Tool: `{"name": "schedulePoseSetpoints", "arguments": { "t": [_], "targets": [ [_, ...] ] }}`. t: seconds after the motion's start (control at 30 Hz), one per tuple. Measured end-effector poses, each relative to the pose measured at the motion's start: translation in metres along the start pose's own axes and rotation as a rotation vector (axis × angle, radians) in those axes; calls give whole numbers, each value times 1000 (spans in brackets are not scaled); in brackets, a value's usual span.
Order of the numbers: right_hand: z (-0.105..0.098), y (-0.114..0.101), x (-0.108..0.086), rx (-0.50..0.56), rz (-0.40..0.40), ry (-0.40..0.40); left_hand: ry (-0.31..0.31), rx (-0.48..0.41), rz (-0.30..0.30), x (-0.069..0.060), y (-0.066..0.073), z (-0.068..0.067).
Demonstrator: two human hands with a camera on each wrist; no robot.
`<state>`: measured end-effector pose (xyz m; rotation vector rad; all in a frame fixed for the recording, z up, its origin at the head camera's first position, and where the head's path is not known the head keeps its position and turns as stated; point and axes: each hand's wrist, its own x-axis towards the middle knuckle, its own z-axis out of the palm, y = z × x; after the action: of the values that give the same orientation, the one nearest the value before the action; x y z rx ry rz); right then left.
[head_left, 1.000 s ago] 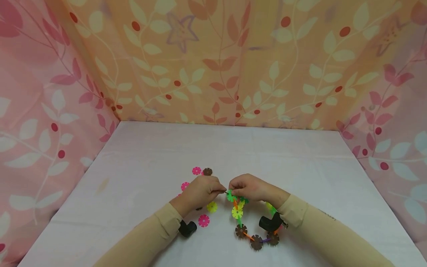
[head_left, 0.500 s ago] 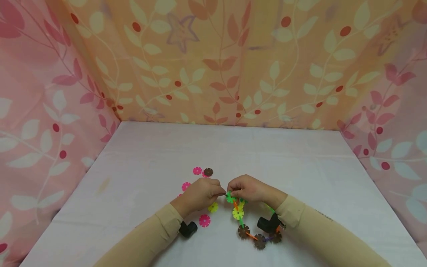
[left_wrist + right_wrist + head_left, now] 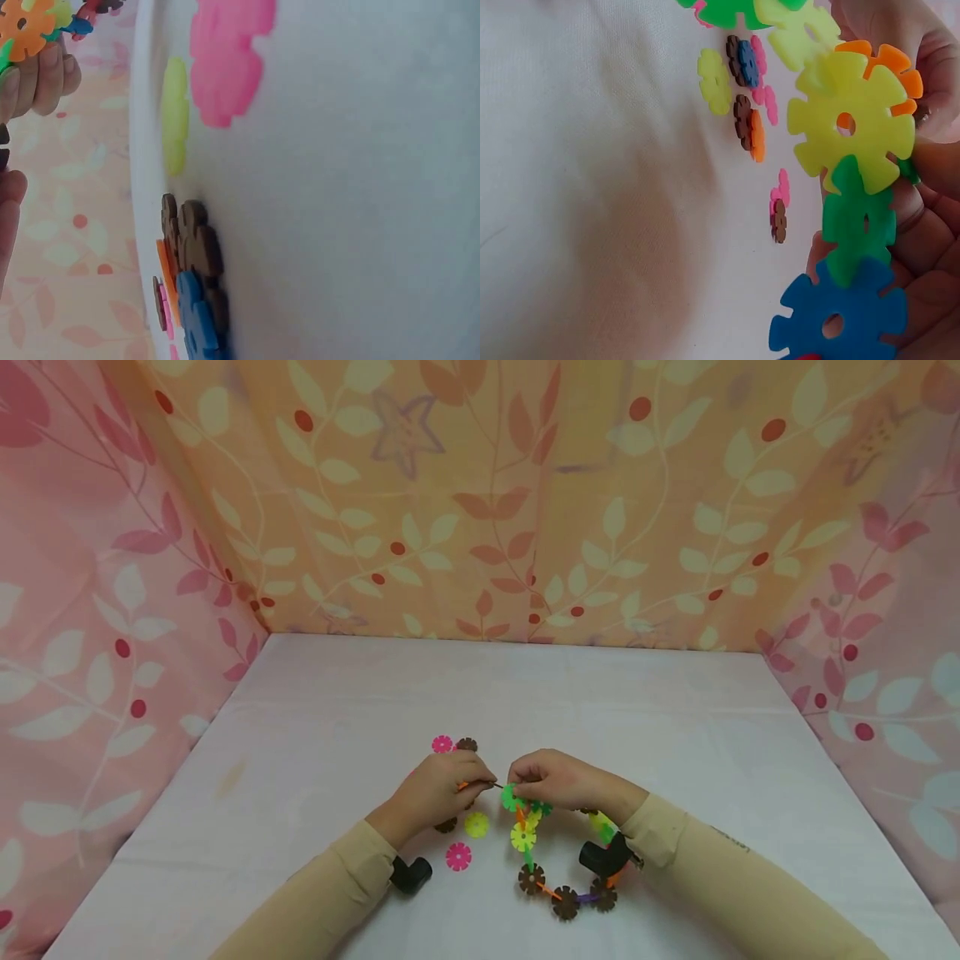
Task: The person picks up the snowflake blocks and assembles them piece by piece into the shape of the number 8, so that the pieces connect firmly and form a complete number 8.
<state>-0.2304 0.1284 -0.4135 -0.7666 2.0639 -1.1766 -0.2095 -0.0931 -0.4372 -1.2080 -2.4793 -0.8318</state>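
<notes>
My left hand (image 3: 437,789) pinches a thin dark brown snowflake disc (image 3: 495,784) edge-on between thumb and fingers. Right of it, my right hand (image 3: 566,780) grips the end of a chain of slotted snowflake discs, beside a green disc (image 3: 512,797). From there the chain curves down through a yellow disc (image 3: 523,837) and a brown disc (image 3: 532,878), then back up under the right wrist. In the right wrist view, a yellow disc (image 3: 823,112) and a blue disc (image 3: 802,307) of the chain hang in front of the right fingers. Whether the brown disc touches the green one, I cannot tell.
Loose discs lie on the white table (image 3: 337,710) around the left hand: a pink disc (image 3: 458,857), a yellow disc (image 3: 476,824), a blue disc (image 3: 196,319) and several others. Black camera mounts (image 3: 411,875) sit at both wrists. Patterned cloth walls (image 3: 480,510) enclose the table.
My left hand has shifted a little to the left with the brown disc. The right hand keeps its grip, and the chain has swung slightly left.
</notes>
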Motion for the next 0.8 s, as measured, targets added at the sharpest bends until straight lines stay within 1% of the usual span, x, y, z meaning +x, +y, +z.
{"name": "schedulePoseSetpoints", "arguments": {
  "t": [0.1,0.2,0.33,0.5,0.6,0.63,0.7,0.73,0.8],
  "targets": [
    [-1,1,-1,-8,-9,7,24,-8,-6,0,0,0],
    [-1,1,-1,-10,-21,17,22,-33,-25,0,0,0],
    [-1,1,-1,6,-22,28,-9,-62,-63,1,3,1],
    [2,0,-2,79,-5,8,-74,-86,-100,1,7,2],
    [2,-2,-3,106,-1,3,-86,-113,-136,1,9,3],
    [2,-2,-3,107,-4,3,-84,-138,-145,1,9,4],
    [2,-3,-4,105,-7,7,-77,-203,-150,0,7,4],
    [2,-3,-4,102,-5,10,-67,-230,-144,-1,6,5],
    [3,-4,-4,99,6,13,-54,-252,-110,-3,3,4]
  ]
}}
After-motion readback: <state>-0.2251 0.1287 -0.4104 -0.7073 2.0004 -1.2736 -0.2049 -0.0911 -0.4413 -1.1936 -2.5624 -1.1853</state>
